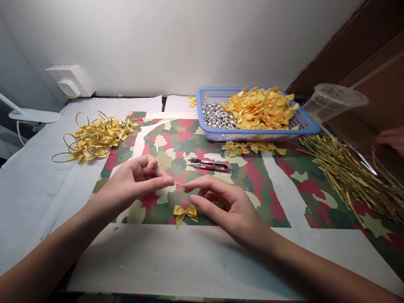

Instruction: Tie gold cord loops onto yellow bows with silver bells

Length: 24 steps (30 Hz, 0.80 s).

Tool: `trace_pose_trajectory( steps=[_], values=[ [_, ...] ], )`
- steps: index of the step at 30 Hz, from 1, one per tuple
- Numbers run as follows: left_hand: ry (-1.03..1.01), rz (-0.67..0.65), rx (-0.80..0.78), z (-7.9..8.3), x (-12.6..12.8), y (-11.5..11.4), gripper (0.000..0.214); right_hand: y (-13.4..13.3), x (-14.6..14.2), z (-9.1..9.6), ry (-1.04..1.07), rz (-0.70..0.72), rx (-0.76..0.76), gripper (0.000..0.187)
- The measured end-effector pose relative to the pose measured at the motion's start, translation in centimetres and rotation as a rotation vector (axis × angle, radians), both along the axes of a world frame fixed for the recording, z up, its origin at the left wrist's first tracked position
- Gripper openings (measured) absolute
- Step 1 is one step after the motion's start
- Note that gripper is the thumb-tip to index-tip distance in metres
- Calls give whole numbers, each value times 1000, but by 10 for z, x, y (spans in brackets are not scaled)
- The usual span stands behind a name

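Observation:
My left hand (143, 174) pinches a thin gold cord (178, 183) between thumb and forefinger. A short end of it sticks out to the right, and a small silver bead (156, 159) shows by the curled fingers. My right hand (217, 202) is close by, its forefinger at the cord's end and its thumb held apart below. Whether the forefinger touches the cord, I cannot tell. Just under the fingertips, a yellow ribbon bow (185, 213) lies on the camouflage-patterned sheet (151, 216). Behind my hands lie red-handled thread snips (211, 165).
A blue basket (261, 132) at the back holds silver beads (217, 116) and many yellow bows (261, 109). Looped bows (97, 136) are heaped at left. Gold cords (353, 176) lie at right, near a clear plastic cup (334, 101) and another person's hand (393, 139).

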<state>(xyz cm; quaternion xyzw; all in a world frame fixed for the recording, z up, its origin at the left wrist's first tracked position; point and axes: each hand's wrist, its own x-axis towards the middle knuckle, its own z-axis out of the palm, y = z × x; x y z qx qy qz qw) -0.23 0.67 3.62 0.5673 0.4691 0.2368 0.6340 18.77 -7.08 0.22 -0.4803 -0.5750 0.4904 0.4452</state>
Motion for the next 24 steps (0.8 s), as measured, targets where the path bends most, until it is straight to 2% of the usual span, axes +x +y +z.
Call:
trace_pose_trajectory(
  steps=[9,15,24],
  values=[
    [-52,-6,-45,-3,2,-4,43,-1,-2,5,108,16,-111,16],
    [-42,11,-64,-2,6,-6,47,1,-2,6,278,54,-211,14],
    [18,22,11,2,8,-11,51,1,-5,1,372,65,-284,13]
  ],
)
